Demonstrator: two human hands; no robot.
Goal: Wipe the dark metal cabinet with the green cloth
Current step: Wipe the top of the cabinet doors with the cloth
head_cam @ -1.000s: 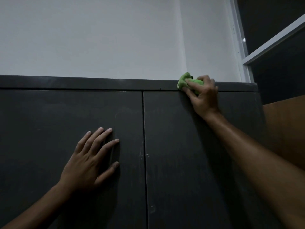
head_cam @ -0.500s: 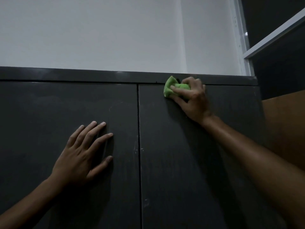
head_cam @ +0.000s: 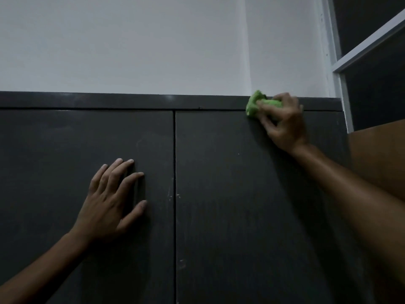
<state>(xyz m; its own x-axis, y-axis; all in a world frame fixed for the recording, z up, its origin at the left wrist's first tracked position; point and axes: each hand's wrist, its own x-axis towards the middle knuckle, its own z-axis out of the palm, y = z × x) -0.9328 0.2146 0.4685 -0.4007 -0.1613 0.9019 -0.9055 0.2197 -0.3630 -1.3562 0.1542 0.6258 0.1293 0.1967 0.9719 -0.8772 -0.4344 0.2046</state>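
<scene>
A: What is on the left side?

B: The left hand (head_cam: 109, 200) lies flat on the left door (head_cam: 54, 172) of the dark metal cabinet (head_cam: 219, 216). Its fingers (head_cam: 131, 178) are spread apart and they hold nothing. The palm presses on the door, and the forearm comes up from the lower left corner.

A: And in the middle?

B: There is a thin vertical gap (head_cam: 174, 194) between the 2 doors. Near this gap I see some small pale marks on the dark surface. Above the doors runs the top strip (head_cam: 131, 102) of the cabinet, and above it the white wall (head_cam: 131, 40).

A: Where is the cloth?

B: The green cloth (head_cam: 254, 105) is at the upper part of the right door (head_cam: 230, 194), touching the top strip. It is bunched into a small ball. The right hand (head_cam: 282, 123) is closed around it, with the fingers over the cloth, so only its left part is visible. This hand is a little blurred.

A: What is at the far right?

B: A pale window frame (head_cam: 341, 88) stands beside the cabinet, with dark panes. Under it is a brown surface (head_cam: 377, 154); I cannot tell what it is.
</scene>
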